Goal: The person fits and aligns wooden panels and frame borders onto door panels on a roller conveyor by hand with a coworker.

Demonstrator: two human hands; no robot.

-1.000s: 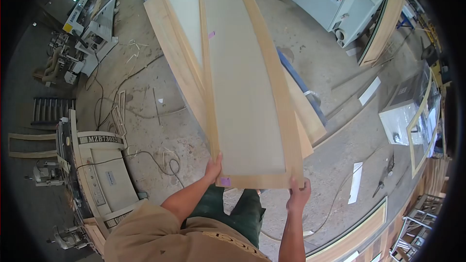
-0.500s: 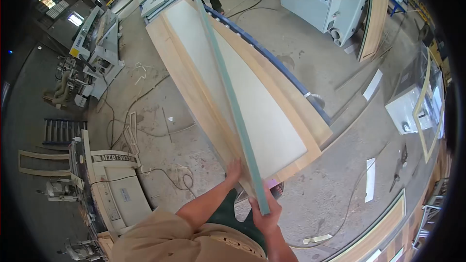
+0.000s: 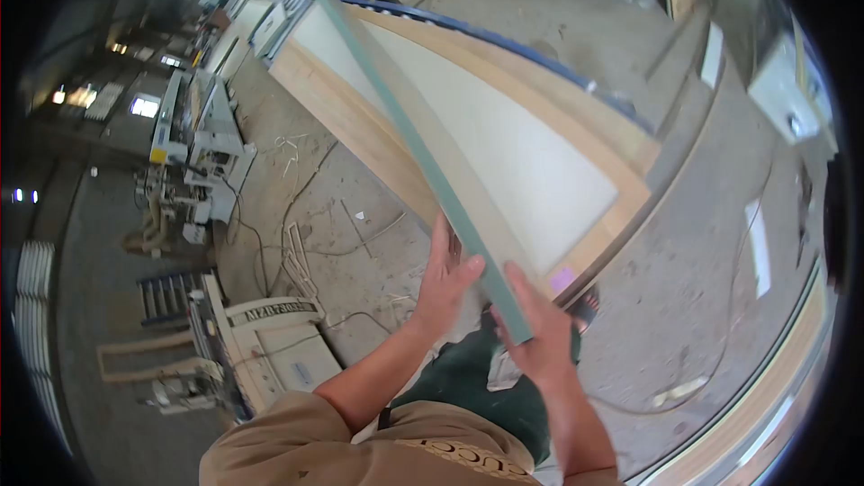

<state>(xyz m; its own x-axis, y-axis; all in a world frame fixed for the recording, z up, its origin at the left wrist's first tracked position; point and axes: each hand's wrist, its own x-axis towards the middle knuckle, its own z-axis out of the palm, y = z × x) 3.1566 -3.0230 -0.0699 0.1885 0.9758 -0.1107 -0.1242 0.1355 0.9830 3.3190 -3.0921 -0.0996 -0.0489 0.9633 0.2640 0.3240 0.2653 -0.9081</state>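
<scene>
One tilted green-edged board has its near end clamped by the right hand; left hand touching, grip unclear.

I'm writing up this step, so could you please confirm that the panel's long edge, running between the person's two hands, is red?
Not quite: the panel's long edge, running between the left hand and right hand, is green, as the head view shows.
</scene>
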